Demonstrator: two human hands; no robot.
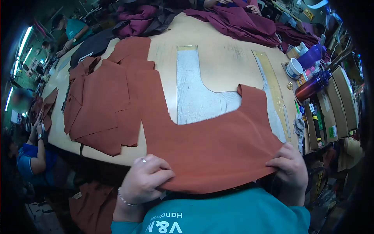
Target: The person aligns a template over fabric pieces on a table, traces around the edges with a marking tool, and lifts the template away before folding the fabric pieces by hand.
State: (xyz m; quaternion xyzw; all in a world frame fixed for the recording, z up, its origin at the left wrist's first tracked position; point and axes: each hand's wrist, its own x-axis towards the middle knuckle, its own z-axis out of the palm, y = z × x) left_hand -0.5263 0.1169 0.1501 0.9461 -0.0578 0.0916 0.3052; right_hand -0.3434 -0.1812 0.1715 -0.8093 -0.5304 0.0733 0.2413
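A rust-brown cut fabric piece (206, 152) with a curved neckline hangs over the table's near edge, held up at its lower corners. My left hand (150, 175), with a ring and a bracelet, pinches its lower left edge. At the lower right edge my right hand (288, 165) grips the same piece, fingers closed on it. Partly under the fabric lies a pale, clear-taped pattern template (189, 84) with a curved cut-out. Its far right corner of fabric is folded over. A second, yellowish narrow template (270, 74) lies to the right, partly covered.
Stacked rust-brown fabric pieces (103, 97) lie on the table's left. Maroon cloth (241, 23) is heaped at the far side. Bottles, including a dark tumbler (311, 85), and cardboard boxes (335, 101) line the right edge. Other people are at work left and far.
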